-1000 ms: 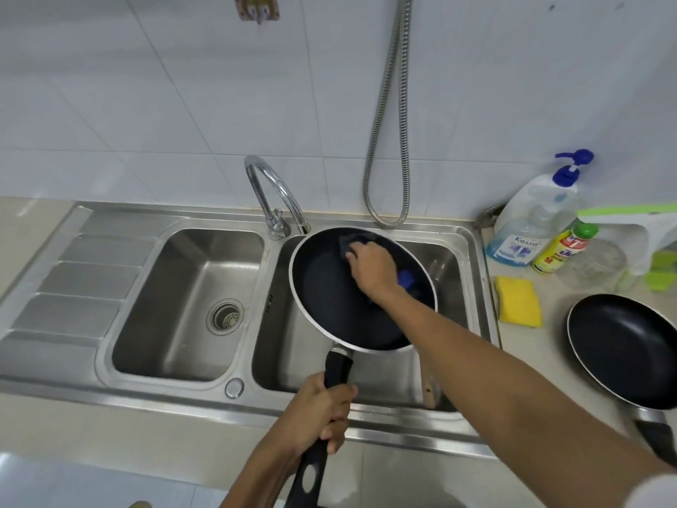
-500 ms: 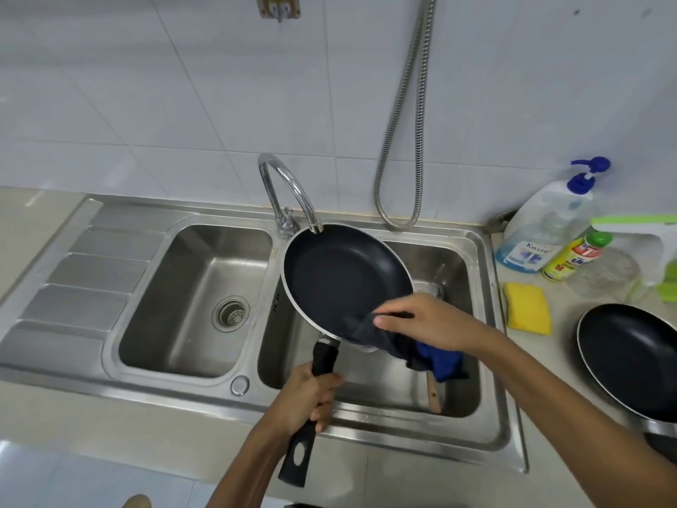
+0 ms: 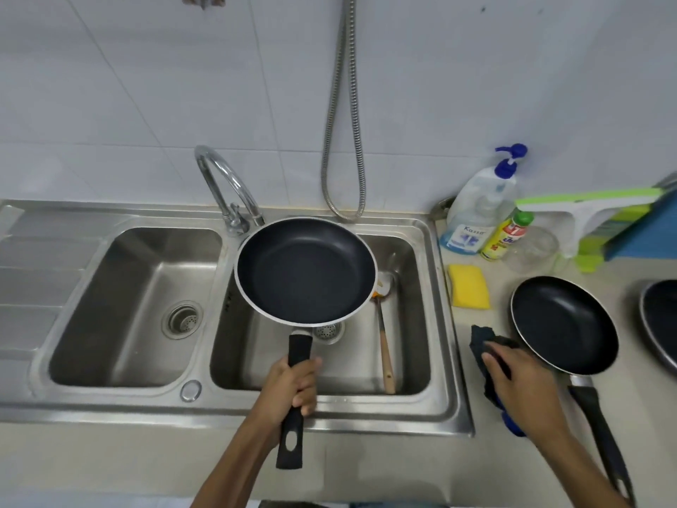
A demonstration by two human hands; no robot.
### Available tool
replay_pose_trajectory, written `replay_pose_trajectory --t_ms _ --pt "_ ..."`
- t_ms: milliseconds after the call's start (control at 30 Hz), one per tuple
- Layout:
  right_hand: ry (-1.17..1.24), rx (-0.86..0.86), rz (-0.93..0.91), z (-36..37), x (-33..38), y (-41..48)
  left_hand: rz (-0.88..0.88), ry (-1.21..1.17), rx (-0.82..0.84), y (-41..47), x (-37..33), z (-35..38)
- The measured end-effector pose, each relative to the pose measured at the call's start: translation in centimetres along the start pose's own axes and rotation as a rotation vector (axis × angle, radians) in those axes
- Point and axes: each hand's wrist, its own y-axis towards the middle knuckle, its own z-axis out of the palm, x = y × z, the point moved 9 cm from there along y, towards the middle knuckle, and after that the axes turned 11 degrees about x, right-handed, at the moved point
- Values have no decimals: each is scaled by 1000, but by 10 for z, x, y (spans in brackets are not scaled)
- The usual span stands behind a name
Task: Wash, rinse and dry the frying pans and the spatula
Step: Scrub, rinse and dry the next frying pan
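Note:
My left hand (image 3: 291,384) grips the black handle of a dark frying pan (image 3: 306,269), which hangs level over the right sink basin (image 3: 410,324). My right hand (image 3: 520,383) rests on a dark blue cloth (image 3: 481,341) on the counter, just right of the sink. A second frying pan (image 3: 564,322) lies on the counter beside that hand. The edge of a third pan (image 3: 661,320) shows at the far right. A wooden-handled spatula (image 3: 384,346) lies in the right basin, partly hidden under the held pan.
The left basin (image 3: 132,302) has a drain, and a curved tap (image 3: 227,192) stands behind the divider. A yellow sponge (image 3: 469,291), a pump soap bottle (image 3: 476,210), a small yellow bottle (image 3: 507,236), a glass jar (image 3: 531,251) and a green squeegee (image 3: 586,210) sit at the back right.
My right hand took the cloth off the pan and moved it right, down onto the counter. The pan in my left hand tilted back to level.

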Motion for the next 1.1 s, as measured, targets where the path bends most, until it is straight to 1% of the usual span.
replay_pose_trajectory --t_ms 67,133,167,200,267,300,333,367,433,467,567,633,700,800,900,1000,1100 --pt "-90 22 45 32 -13 -9 8 -7 -3 5 9 7" --pt "-291 59 77 56 -19 -17 13 1 -11 9 18 15" --pt "-351 46 82 56 -15 -19 11 19 -21 10 22 19" --pt "-356 18 84 50 -5 -21 12 43 -35 11 25 22" --pt "-270 -13 43 36 32 -28 18 68 -70 15 29 28" --pt "-182 12 -10 33 57 -33 26 56 -88 16 30 30" --pt "-29 88 -57 34 83 -38 34 44 -102 18 31 32" --pt "180 205 -78 41 107 -42 43 45 -114 18 30 33" --pt "569 459 -64 65 149 -54 64 88 -128 18 27 40" --pt "669 517 -60 74 165 -58 75 102 -134 17 27 43" --pt "782 578 -76 94 198 -67 87 147 -139 12 24 52" --pt "847 638 -39 111 206 -76 77 209 -105 8 22 58" --pt "862 674 -14 120 209 -83 67 200 -116 2 20 57" --pt "862 676 -41 124 215 -89 71 163 -187 -12 24 49" --pt "916 681 -29 125 219 -101 88 163 -210 -25 28 41" --pt "944 651 -46 125 221 -110 140 215 -165 -34 28 39" --pt "963 597 -39 120 225 -118 157 250 -81 -42 26 36"
